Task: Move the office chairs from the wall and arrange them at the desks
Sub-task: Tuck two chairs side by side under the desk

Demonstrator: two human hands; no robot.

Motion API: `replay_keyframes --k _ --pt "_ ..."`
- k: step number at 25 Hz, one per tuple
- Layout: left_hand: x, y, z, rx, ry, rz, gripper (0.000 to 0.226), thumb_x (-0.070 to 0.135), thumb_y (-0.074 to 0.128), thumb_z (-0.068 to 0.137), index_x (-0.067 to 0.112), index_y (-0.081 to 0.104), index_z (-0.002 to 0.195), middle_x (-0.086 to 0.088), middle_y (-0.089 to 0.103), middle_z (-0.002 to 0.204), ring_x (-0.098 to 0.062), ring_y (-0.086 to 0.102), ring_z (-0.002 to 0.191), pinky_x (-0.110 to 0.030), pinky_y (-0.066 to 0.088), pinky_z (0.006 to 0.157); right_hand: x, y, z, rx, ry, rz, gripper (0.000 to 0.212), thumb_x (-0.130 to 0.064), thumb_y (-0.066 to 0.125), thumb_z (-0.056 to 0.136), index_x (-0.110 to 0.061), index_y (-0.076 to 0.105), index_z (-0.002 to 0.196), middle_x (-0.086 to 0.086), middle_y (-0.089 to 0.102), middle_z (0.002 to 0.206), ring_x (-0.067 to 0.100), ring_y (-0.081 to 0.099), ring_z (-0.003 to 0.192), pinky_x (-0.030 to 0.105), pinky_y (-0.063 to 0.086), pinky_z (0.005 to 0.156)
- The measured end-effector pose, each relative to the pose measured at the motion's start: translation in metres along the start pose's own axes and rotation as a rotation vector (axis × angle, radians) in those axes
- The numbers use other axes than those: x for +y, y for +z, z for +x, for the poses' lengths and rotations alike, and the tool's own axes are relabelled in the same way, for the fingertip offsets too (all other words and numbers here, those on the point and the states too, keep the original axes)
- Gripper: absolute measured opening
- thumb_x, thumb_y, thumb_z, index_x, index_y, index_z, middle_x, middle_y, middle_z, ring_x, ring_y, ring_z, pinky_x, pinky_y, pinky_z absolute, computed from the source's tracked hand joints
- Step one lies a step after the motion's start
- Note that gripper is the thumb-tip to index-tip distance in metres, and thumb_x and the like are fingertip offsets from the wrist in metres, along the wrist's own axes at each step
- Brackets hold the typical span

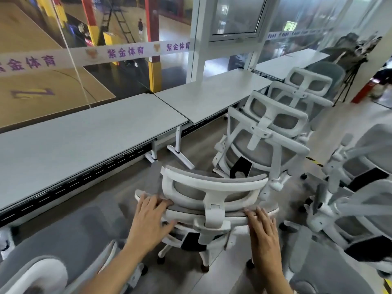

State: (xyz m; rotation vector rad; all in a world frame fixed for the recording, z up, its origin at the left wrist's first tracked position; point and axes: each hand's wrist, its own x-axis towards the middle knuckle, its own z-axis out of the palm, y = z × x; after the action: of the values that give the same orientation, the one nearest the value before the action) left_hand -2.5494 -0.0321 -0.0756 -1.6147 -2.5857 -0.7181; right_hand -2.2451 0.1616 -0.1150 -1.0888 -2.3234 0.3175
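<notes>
the task looks part done. the chair (pixel 214 184) in hand, white frame with grey mesh, stands in the aisle just beside the near desk (pixel 84 141), its back to the person and not yet tucked under the desk edge. the left hand (pixel 151 217) lies on the left end of the backrest's top rail, fingers spread and nearly straight over it, thumb splayed toward the headrest post. the right hand (pixel 263 228) rests on the right end the same way, fingers flat and close together. both seem to press and steer rather than wrap round the rail. further on, a row of like chairs (pixel 267 132) stands close together along the farther desks (pixel 212 94), which suggests those places are served. a cluster of chairs (pixel 364 158) crowds the right side, well away from any desk, and a grey chair (pixel 63 240) sits at lower left, so several likely remain to be placed. the only clear writing is on the white strip (pixel 125 52) across the glass, where purple characters read 紫金体育, repeated between small emblems. a purple mark on the court floor below may be a numeral, but i cannot tell which.
</notes>
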Motion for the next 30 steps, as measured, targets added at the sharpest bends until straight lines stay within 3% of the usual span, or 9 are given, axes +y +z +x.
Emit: replay_keyframes --k 2,9,11,15,19,22,25,27,30 --pt "0.019 0.006 -0.004 -0.003 -0.025 -0.042 0.048 0.061 0.064 0.078 0.031 0.063 0.115 0.011 0.049 0.104 -0.015 0.049 0.106 -0.041 0.034 0.113 0.021 -0.003 0.014 0.039 -0.022 0.014 0.052 -0.019 0.041 0.100 -0.036 0.044 0.148 -0.001 0.034 0.160 0.019 0.025 0.151 0.052 0.022 0.121" --pt "0.120 0.048 -0.026 0.163 -0.193 0.036 0.039 0.061 0.061 0.083 0.035 0.063 0.112 0.007 0.055 0.104 -0.016 0.052 0.089 -0.029 0.046 0.080 0.090 -0.013 0.083 -0.002 -0.141 0.103 0.051 -0.009 0.045 0.095 -0.022 0.053 0.143 0.015 0.036 0.158 0.032 0.034 0.146 0.057 0.029 0.117" --pt "0.138 0.063 -0.029 0.195 -0.228 0.063 0.037 0.054 0.061 0.087 0.034 0.060 0.119 0.004 0.056 0.107 -0.020 0.055 0.092 -0.034 0.049 0.084 0.098 -0.015 0.107 -0.034 -0.183 0.143 0.047 -0.015 0.046 0.099 -0.024 0.050 0.145 0.016 0.035 0.158 0.031 0.033 0.147 0.057 0.029 0.117" --pt "0.160 0.079 -0.023 0.222 -0.207 0.179 0.037 0.039 0.056 0.093 0.028 0.063 0.128 0.003 0.063 0.112 -0.019 0.060 0.106 -0.049 0.042 0.105 0.092 -0.012 0.145 -0.144 -0.113 0.149 0.077 0.009 0.064 0.084 -0.031 0.046 0.148 0.009 0.031 0.162 0.035 0.036 0.144 0.056 0.032 0.114" --pt "0.165 0.065 0.007 0.159 -0.290 0.220 0.035 0.029 0.070 0.086 0.026 0.069 0.121 0.005 0.070 0.112 -0.019 0.063 0.111 -0.058 0.029 0.114 0.064 -0.012 0.172 -0.284 -0.102 0.138 0.072 0.004 0.059 0.087 -0.031 0.044 0.148 0.010 0.034 0.160 0.039 0.042 0.136 0.056 0.034 0.113" --pt "0.159 0.048 0.028 -0.020 -0.401 0.147 0.042 0.027 0.056 0.098 0.030 0.051 0.140 0.007 0.057 0.136 -0.016 0.047 0.133 -0.055 0.006 0.123 0.039 -0.012 0.177 -0.149 -0.079 0.194 0.058 0.003 0.062 0.086 -0.015 0.053 0.140 0.015 0.049 0.148 0.040 0.048 0.129 0.058 0.038 0.108" --pt "0.144 0.043 0.041 -0.047 -0.444 0.093 0.042 0.027 0.043 0.103 0.032 0.042 0.145 0.010 0.049 0.141 -0.011 0.037 0.136 -0.047 -0.005 0.123 -0.011 -0.011 0.169 0.016 -0.394 0.323 0.052 0.001 0.068 0.081 -0.008 0.055 0.131 0.012 0.054 0.132 0.032 0.051 0.119 0.050 0.044 0.101" --pt "0.137 0.040 0.047 -0.010 -0.434 0.031 0.038 0.025 0.044 0.102 0.028 0.048 0.140 0.008 0.053 0.136 -0.012 0.041 0.133 -0.045 0.000 0.124 -0.058 -0.006 0.162 -0.119 -0.628 0.330 0.051 -0.007 0.066 0.084 -0.012 0.053 0.134 0.005 0.054 0.130 0.026 0.051 0.117 0.043 0.044 0.102" --pt "0.121 0.034 0.028 0.073 -0.412 0.073 0.034 0.025 0.043 0.099 0.027 0.053 0.131 0.006 0.056 0.129 -0.015 0.048 0.125 -0.041 0.023 0.119 -0.097 0.019 0.142 -0.462 -0.733 0.191 0.058 -0.017 0.060 0.090 -0.020 0.044 0.146 -0.001 0.048 0.144 0.022 0.047 0.128 0.038 0.039 0.109"
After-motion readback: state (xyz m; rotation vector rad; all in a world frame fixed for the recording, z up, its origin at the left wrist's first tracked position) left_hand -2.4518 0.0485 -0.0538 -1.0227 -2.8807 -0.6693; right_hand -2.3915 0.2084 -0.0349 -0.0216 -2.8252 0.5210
